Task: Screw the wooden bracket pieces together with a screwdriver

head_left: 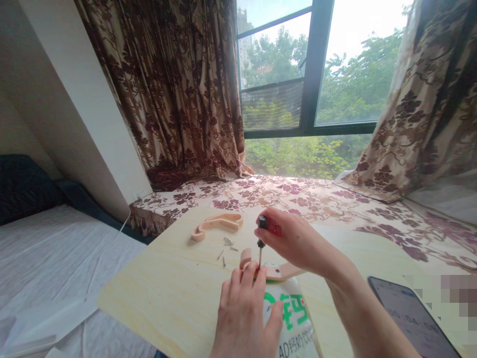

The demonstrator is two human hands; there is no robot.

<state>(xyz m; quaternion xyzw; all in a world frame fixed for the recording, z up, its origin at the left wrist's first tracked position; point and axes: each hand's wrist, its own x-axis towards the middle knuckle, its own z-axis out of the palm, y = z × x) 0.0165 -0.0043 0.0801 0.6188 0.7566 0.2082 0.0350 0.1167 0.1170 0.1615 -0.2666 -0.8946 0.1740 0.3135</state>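
Observation:
My right hand (278, 229) grips the black handle of a screwdriver (262, 231), which stands upright with its tip down at a curved wooden piece (285, 271). My left hand (248, 308) presses on the left part of that piece, fingertips close around the screwdriver's tip. Beneath the piece and my left hand lies a white bag with green lettering (292, 318). A second curved wooden piece (219, 222) rests on the pale table farther back. Several small screws (227, 246) are scattered between the two pieces.
The pale wood-patterned table (160, 278) has a phone (410, 313) on its right side. Behind it is a ledge with floral cloth (298, 194), below a window and patterned curtains (186, 99). A bed (55, 248) stands on the left.

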